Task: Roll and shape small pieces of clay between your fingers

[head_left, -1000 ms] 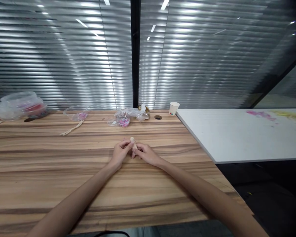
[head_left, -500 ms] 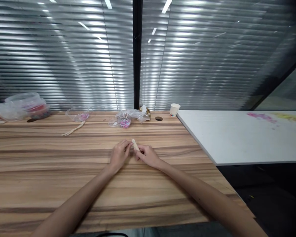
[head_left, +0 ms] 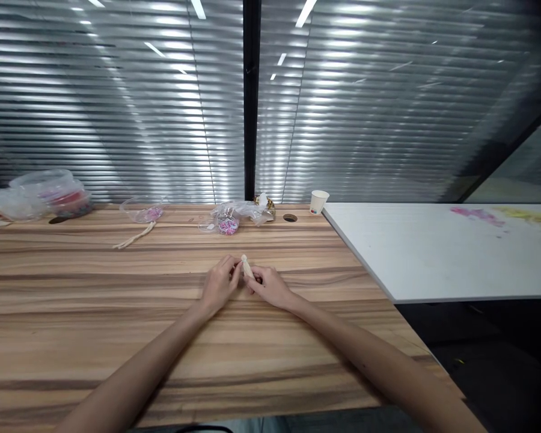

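Observation:
Between my two hands is a small cream yarn bundle [head_left: 247, 267], with a rounded knob at its top end like a tassel's head. My left hand [head_left: 219, 281] has thumb and fingers pinched at the bundle's neck, just below the knob. Lower down, my right hand [head_left: 270, 285] grips the bundle's body, and its fingers hide the lower end. Both hands are low over the wooden table [head_left: 270, 343]. Further off to the left lies a loose cream yarn strand [head_left: 135, 236], folded over on itself.
Toward the back are a clear cup with pink bits [head_left: 153, 213], a container of pink and white pieces [head_left: 228, 225], a plastic bag [head_left: 246, 210], a gold item [head_left: 270, 209] and a paper cup [head_left: 318, 202]. Clear tubs [head_left: 70, 195] stand far left. A white table [head_left: 442, 252] adjoins at right.
Both hands keep their grip on the yarn bundle in nearly the same place. Only slight finger movement shows, and the bundle's visible part looks a little shorter.

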Demonstrator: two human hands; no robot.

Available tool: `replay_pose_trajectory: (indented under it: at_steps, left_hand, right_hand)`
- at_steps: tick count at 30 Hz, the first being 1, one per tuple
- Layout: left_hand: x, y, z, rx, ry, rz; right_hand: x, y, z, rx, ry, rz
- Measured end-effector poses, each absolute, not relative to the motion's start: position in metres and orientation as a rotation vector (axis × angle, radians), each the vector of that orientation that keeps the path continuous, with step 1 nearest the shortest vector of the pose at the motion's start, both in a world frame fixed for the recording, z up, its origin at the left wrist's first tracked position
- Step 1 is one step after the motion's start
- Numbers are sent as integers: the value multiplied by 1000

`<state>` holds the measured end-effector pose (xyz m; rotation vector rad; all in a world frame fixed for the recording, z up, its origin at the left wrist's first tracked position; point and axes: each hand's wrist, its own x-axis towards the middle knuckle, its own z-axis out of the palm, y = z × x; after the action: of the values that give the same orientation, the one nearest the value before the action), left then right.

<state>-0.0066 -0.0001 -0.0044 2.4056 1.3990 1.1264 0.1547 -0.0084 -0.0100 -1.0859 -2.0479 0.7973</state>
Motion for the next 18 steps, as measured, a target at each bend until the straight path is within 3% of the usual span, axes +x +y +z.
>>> replay_pose_trajectory:
  at_steps: [18]
  left_hand:
    - [-9, 2, -13, 2421, 1411, 1156]
  right_hand:
    - [155, -8, -7, -1097, -1978, 919]
